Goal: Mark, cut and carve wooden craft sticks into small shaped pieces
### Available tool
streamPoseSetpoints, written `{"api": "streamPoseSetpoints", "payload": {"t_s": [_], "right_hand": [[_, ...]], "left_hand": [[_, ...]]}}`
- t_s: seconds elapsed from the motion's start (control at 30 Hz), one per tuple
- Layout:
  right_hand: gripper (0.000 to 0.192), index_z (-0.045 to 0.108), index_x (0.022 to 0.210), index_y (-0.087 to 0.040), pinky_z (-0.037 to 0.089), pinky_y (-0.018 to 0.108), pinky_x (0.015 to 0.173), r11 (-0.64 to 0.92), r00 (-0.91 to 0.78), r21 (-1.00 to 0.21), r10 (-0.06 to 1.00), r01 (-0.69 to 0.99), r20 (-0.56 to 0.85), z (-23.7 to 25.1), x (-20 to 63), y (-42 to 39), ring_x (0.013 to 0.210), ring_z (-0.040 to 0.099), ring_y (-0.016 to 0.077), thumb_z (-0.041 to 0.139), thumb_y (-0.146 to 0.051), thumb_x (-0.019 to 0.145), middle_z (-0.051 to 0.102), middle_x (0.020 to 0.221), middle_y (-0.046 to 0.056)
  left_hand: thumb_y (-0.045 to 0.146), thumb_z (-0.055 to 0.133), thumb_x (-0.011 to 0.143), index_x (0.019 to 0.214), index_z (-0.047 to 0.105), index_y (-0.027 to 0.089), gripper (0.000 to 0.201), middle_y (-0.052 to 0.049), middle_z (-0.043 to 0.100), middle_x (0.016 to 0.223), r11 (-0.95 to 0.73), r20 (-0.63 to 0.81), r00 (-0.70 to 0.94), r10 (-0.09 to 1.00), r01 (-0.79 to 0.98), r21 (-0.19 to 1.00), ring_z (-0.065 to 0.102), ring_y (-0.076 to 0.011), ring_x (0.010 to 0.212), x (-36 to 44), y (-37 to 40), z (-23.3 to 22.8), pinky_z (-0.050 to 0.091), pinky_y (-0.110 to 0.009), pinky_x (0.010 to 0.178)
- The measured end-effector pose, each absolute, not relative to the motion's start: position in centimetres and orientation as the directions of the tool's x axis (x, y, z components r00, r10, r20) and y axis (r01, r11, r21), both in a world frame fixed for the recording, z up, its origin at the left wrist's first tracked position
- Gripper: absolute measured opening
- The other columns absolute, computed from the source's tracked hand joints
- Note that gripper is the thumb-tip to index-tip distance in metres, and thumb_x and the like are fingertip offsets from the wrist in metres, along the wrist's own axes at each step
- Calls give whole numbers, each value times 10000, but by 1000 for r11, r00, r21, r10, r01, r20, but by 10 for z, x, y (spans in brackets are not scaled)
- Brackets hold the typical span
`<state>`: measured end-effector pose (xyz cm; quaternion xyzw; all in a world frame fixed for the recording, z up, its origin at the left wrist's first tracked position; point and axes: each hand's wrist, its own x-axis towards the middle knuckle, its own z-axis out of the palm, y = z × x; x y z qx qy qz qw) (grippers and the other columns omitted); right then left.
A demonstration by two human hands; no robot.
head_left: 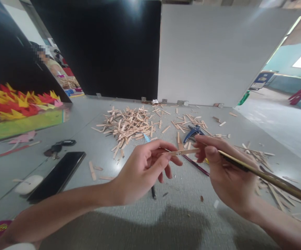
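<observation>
My left hand (147,163) pinches a thin flat wooden stick (187,151) between thumb and forefinger. The stick's far end reaches the fingertips of my right hand (226,170); whether they touch it I cannot tell. Across my right hand lies a long, slim gold-and-black tool (267,175) that looks like a utility knife, gripped near its front. Its tip is hidden by the fingers. Beyond that hand rests a blue-handled hand tool (192,132) among wood pieces. A dark red pen (197,166) lies between the hands, and a black pen-like rod (153,192) pokes out below my left hand.
A heap of short wooden strips (129,125) covers the back middle, with longer strips (275,194) at right. Left are a phone (58,175), keys (55,149), a white mouse-like object (29,184) and folded red-yellow paper (20,102). Black (108,48) and white (213,52) panels stand behind. A person (53,64) sits beyond.
</observation>
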<state>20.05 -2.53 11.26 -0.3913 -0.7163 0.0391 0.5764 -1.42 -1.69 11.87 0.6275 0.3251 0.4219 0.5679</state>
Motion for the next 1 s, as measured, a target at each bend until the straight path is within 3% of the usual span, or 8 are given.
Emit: {"api": "streamPoseSetpoints", "payload": {"t_s": [0.13, 0.33, 0.53, 0.63, 0.73, 0.9, 1.0], "right_hand": [[247, 801, 1165, -250, 622, 255, 524, 740, -147, -469, 596, 482, 789, 115, 200, -28, 546, 710, 118, 646, -112, 1030, 806, 907, 18], [265, 813, 1159, -223, 661, 294, 630, 785, -215, -353, 513, 509, 831, 118, 199, -26, 725, 786, 190, 633, -102, 1008, 835, 921, 68], [282, 801, 1176, -275, 640, 314, 621, 799, -169, -298, 440, 523, 882, 122, 205, -29, 741, 775, 203, 672, -104, 992, 825, 926, 61], [260, 795, 1140, -296, 654, 331, 621, 797, -209, -306, 466, 520, 860, 125, 208, -34, 756, 786, 220, 713, -122, 965, 829, 957, 66], [298, 761, 1179, -301, 665, 326, 592, 814, -213, -289, 442, 503, 871, 125, 207, -38, 695, 782, 212, 715, -127, 942, 825, 939, 56], [354, 708, 1178, -315, 696, 306, 614, 828, -293, -299, 469, 475, 833, 123, 200, -46, 698, 798, 210, 751, -93, 906, 823, 915, 39], [330, 702, 1154, -306, 705, 295, 600, 839, -322, -294, 464, 458, 825, 123, 198, -50, 660, 799, 207, 743, -86, 912, 828, 925, 54]], "left_hand": [[375, 620, 1066, 1079, 643, 188, 189, -90, 805, 968, -122, 109, 500, 859, -7, 992, 693, -140, 688, -17, -18, 119, 536, -214, 536], [338, 553, 1081, 1127, 673, 187, 199, -62, 775, 949, -80, -7, 666, 745, 100, 992, 660, -117, 628, -15, -21, 116, 493, -212, 523], [425, 501, 1119, 1106, 500, 229, 197, -46, 746, 925, -14, 1, 629, 777, 16, 1000, 692, -130, 608, -17, -23, 118, 477, -216, 507], [498, 476, 1131, 1087, 405, 258, 254, -34, 749, 899, -19, 40, 603, 796, -42, 999, 683, -130, 604, -19, -25, 119, 474, -221, 517], [553, 476, 1124, 1130, 393, 266, 299, -30, 747, 905, -51, 83, 596, 799, -70, 996, 664, -128, 600, -18, -28, 119, 489, -236, 532], [542, 494, 1120, 1393, 374, 267, 406, -31, 720, 912, -107, 123, 593, 796, -61, 992, 649, -128, 570, -15, -33, 117, 457, -233, 490], [484, 474, 1136, 1382, 378, 260, 346, -26, 709, 918, -151, 151, 596, 789, -50, 987, 637, -105, 544, -15, -35, 118, 405, -212, 459]]}}
